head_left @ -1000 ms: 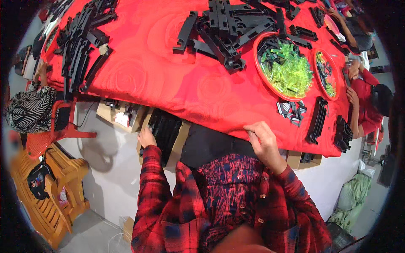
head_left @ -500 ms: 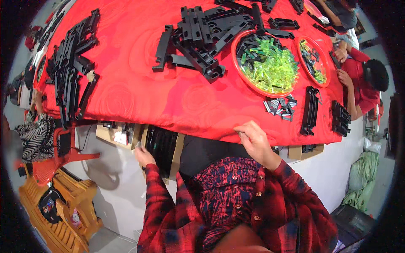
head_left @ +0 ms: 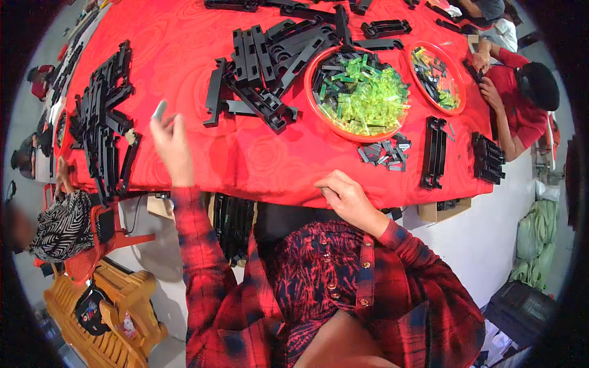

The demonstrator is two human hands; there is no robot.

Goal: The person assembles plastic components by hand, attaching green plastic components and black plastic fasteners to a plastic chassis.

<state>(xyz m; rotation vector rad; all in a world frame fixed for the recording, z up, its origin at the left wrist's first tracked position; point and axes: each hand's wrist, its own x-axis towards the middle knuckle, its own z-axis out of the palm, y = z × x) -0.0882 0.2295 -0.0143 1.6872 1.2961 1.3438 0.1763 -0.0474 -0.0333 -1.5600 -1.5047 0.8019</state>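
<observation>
A big table under a red cloth (head_left: 184,55) fills the far half of the view, its near edge hanging in front of the person in a red plaid shirt. On the left of it lies a long stack of black plastic rails (head_left: 101,129); in the middle, farther off, sits a jumbled heap of black brackets (head_left: 264,67). Right of that heap stands a round red bowl (head_left: 314,113) full of clear green pieces (head_left: 362,92), and a second, smaller red dish (head_left: 457,107) lies farther right. Two short rows of black strips (head_left: 434,153) lie near the right edge, with a scatter of small dark clips (head_left: 386,152) just left of them.

The left hand (head_left: 172,147) is lifted over the cloth between rails and brackets, fingers loosely curled, pinching a small grey piece (head_left: 159,110) at the fingertips. The right hand (head_left: 346,196) rests at the table's near edge, fingers bent onto the cloth, holding nothing that shows.
</observation>
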